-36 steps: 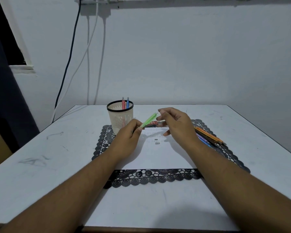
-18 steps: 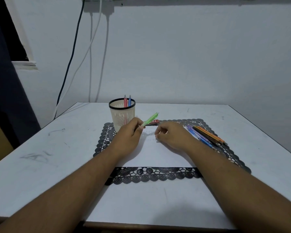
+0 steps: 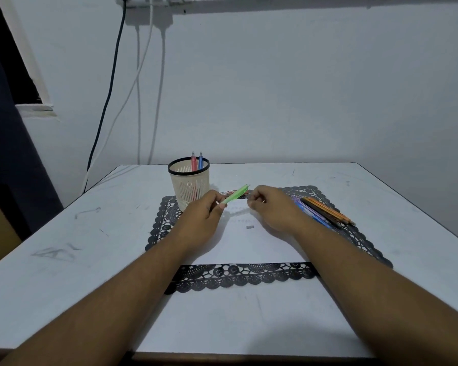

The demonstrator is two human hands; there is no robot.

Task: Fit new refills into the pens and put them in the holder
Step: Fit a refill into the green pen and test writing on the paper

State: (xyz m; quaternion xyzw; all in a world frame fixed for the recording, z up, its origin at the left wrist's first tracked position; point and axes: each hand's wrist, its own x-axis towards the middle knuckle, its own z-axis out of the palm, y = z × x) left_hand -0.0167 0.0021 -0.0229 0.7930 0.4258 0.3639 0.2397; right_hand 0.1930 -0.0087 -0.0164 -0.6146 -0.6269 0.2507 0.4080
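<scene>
White table [image 3: 64, 273], black lace mat [image 3: 238, 277], holder [image 3: 189, 184] with 2 pens [image 3: 197, 162]. Your left hand [image 3: 201, 217] pinches the green pen [image 3: 234, 194], tilted above the mat; your right hand [image 3: 271, 207], fingers curled, whether gripping anything I cannot tell.

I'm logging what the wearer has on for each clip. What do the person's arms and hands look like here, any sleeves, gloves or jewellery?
Both forearms are bare for as much as shows, with no sleeve edge in view. The left hand and the right hand wear no gloves, and no watch, bracelet or ring shows on the sides facing the camera. No markings or cables are on either arm.
</scene>
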